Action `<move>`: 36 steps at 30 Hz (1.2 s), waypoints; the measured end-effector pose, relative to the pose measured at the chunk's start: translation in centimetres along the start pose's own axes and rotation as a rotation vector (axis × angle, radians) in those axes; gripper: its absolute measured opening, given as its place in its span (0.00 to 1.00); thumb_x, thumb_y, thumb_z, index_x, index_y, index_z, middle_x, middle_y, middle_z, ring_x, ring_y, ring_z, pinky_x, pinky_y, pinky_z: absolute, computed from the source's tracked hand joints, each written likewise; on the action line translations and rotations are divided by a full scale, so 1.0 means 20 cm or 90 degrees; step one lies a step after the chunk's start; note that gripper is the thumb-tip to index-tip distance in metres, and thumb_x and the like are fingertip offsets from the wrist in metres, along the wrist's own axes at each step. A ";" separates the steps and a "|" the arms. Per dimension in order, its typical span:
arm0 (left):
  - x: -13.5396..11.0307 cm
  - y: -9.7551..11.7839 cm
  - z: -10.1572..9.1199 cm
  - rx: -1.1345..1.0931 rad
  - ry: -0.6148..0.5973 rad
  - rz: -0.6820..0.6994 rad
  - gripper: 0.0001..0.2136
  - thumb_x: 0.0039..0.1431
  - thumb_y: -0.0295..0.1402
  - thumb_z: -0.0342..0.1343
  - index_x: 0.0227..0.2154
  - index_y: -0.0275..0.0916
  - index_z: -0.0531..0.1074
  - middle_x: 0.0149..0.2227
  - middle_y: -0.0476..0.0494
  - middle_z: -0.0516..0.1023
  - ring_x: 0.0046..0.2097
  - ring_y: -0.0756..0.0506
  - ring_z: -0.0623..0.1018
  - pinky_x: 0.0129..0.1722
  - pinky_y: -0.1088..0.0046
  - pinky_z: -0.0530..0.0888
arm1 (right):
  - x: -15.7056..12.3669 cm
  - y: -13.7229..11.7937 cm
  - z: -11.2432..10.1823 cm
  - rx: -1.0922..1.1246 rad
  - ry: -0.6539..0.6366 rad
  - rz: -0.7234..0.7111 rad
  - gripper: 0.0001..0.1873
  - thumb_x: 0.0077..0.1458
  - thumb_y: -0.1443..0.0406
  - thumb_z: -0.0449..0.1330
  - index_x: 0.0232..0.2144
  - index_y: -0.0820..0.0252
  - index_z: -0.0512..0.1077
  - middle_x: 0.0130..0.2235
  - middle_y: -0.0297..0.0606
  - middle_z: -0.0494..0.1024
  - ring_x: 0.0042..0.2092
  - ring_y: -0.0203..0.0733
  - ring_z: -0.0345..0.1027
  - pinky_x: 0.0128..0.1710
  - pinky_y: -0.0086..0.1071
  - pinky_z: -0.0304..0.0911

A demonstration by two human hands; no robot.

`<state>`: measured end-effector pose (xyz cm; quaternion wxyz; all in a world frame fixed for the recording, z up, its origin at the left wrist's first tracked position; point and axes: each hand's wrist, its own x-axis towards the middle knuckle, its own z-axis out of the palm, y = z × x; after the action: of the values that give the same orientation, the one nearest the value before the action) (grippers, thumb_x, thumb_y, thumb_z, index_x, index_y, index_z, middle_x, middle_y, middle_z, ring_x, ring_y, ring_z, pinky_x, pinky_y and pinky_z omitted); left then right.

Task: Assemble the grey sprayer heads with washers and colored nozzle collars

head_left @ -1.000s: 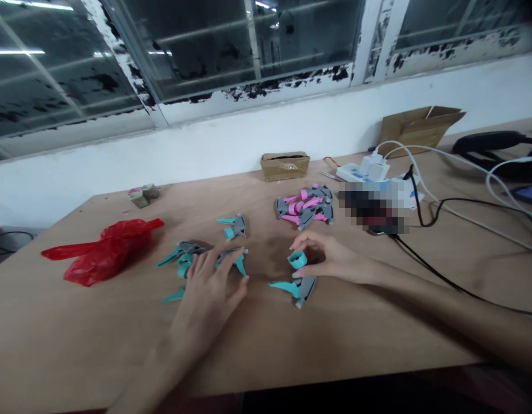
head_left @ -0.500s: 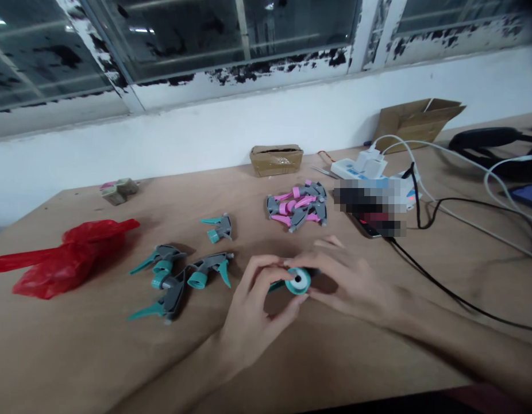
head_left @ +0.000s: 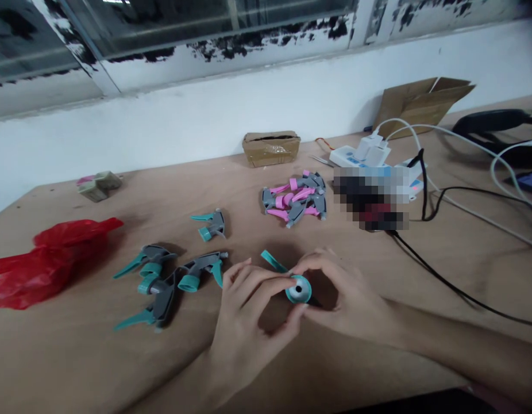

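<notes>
Both hands hold one teal and grey trigger spray head (head_left: 299, 289) above the table, its round collar facing me and a white insert with a dark hole inside. My left hand (head_left: 253, 322) is closed on the collar from the left, index finger on top and thumb below. From the right, my right hand (head_left: 347, 293) pinches the same piece between thumb and fingers. Its teal lever (head_left: 273, 260) sticks out to the upper left; much of the grey body is hidden. Left of my hands lie several teal trigger spray heads (head_left: 201, 269).
Pink and grey spray heads (head_left: 294, 198) are piled beyond my hands. A red plastic bag (head_left: 63, 259) lies at the left. Along the wall stand a small cardboard box (head_left: 271, 150), a power strip (head_left: 347, 156) with cables, and a larger carton (head_left: 415, 106).
The spray head has been turned in my hands, so its teal lever now points to the upper left. My right hand's fingers have shifted around the collar. The view has tilted down slightly.
</notes>
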<state>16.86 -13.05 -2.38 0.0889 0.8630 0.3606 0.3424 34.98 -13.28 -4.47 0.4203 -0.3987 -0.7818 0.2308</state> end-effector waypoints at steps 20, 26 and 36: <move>0.04 -0.11 -0.02 -0.177 -0.233 -0.094 0.22 0.50 0.36 0.62 0.49 0.46 0.65 0.48 0.48 0.73 0.48 0.46 0.74 0.48 0.69 0.72 | -0.01 0.05 0.00 -0.067 -0.023 -0.091 0.07 0.54 0.64 0.59 0.37 0.56 0.69 0.37 0.38 0.71 0.38 0.37 0.66 0.37 0.33 0.65; 0.03 -0.11 -0.01 -0.141 -0.201 -0.052 0.18 0.56 0.32 0.57 0.49 0.42 0.65 0.48 0.44 0.73 0.47 0.45 0.74 0.48 0.66 0.73 | -0.02 0.04 0.02 -0.109 0.012 -0.116 0.09 0.55 0.62 0.58 0.38 0.60 0.70 0.37 0.40 0.72 0.38 0.37 0.67 0.37 0.32 0.66; -0.01 -0.10 0.05 -0.091 -0.080 -0.016 0.15 0.59 0.25 0.51 0.49 0.41 0.66 0.45 0.44 0.75 0.45 0.46 0.75 0.47 0.66 0.74 | -0.02 -0.04 0.02 -0.341 -0.002 -0.164 0.11 0.60 0.63 0.52 0.37 0.62 0.72 0.31 0.42 0.72 0.33 0.40 0.63 0.32 0.33 0.63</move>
<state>16.23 -11.71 -4.10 0.1775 0.8696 0.3400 0.3111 34.42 -14.04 -4.28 0.3247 -0.3924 -0.8597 -0.0381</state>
